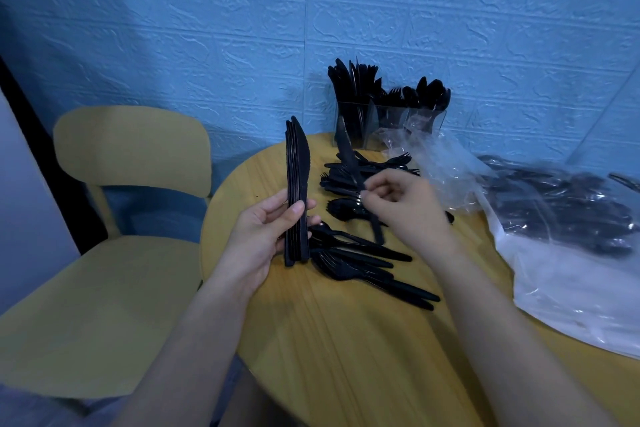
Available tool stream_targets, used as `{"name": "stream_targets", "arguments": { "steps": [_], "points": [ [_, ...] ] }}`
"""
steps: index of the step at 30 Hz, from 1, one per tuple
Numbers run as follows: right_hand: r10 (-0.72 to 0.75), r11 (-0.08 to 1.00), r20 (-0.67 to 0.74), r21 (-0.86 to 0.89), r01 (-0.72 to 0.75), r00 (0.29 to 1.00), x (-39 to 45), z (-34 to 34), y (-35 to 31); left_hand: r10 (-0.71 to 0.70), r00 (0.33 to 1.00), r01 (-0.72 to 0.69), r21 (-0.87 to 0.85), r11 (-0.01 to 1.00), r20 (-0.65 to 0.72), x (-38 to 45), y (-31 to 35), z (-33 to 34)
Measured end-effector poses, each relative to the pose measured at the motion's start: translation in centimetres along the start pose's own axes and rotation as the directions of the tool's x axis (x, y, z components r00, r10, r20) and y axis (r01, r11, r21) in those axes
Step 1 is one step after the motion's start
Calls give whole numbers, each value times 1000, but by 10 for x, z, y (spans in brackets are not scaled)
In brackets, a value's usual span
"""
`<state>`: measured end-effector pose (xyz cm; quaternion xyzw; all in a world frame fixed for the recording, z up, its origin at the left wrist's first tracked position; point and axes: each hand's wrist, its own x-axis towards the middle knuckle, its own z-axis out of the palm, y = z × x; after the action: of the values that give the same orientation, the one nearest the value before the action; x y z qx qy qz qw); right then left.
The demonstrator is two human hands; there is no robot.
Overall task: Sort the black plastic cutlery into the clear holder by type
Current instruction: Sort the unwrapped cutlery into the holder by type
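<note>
At centre frame, a stack of knives is gripped upright by the left hand; one knife is pinched by the right hand.

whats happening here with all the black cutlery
A person is sorting black plastic cutlery at a round wooden table. The left hand grips an upright stack of knives, while the right hand pinches a single knife above the loose pile on the table. The clear holder by the wall already has cutlery standing in it. More cutlery sits in a plastic bag to the right.
</note>
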<state>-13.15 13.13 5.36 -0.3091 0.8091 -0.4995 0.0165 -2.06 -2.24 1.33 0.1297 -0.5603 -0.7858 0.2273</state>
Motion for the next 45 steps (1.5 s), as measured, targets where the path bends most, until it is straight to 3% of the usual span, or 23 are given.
{"name": "stream_targets", "arguments": {
  "steps": [3, 10, 20, 21, 23, 26, 28, 31, 35, 39, 43, 45],
  "points": [
    [-106, 986, -40, -137, 100, 994, -10, 27, -10, 10, 1000, -10, 4, 1000, -16, 0, -1, 0],
    [-378, 818, 75, -439, 371, 923, -16, 55, -21, 29, 998, -30, -26, 999, -51, 1, -2, 1],
    [-561, 599, 191, -577, 554, 805, -14, 52, -13, -62, 992, 56, -62, 997, -112, 3, 0, 6],
    [-560, 615, 184, -561, 554, 808, -14, 51, -12, -67, 992, 62, -55, 997, -106, 3, 1, 7],
    [-473, 762, 128, -438, 478, 872, -10, 41, -13, -65, 997, 63, -30, 998, -53, 4, 6, 13],
    [-198, 976, 10, -89, 198, 980, 12, 14, -17, -61, 995, 58, 38, 998, 83, 8, 20, 22],
    [-53, 982, 122, 188, 29, 991, 32, -5, -20, -109, 969, 95, 75, 993, 221, 16, 30, 28],
    [-57, 848, 390, 505, -161, 919, 56, -24, -19, -210, 891, 177, 119, 977, 403, 33, 42, 36],
    [-59, 858, 481, 473, -202, 875, 80, -42, -16, -298, 832, 212, 228, 950, 467, 67, 49, 45],
    [-14, 901, 386, 405, -156, 923, 111, -49, -13, -309, 846, 180, 313, 933, 435, 109, 49, 56],
    [49, 922, 210, 367, -125, 977, 153, -61, -6, -179, 926, 31, 404, 914, 333, 157, 50, 67],
    [88, 933, 59, 345, -103, 994, 175, -69, -5, -10, 976, -115, 555, 824, 217, 185, 50, 68]
  ]
}}
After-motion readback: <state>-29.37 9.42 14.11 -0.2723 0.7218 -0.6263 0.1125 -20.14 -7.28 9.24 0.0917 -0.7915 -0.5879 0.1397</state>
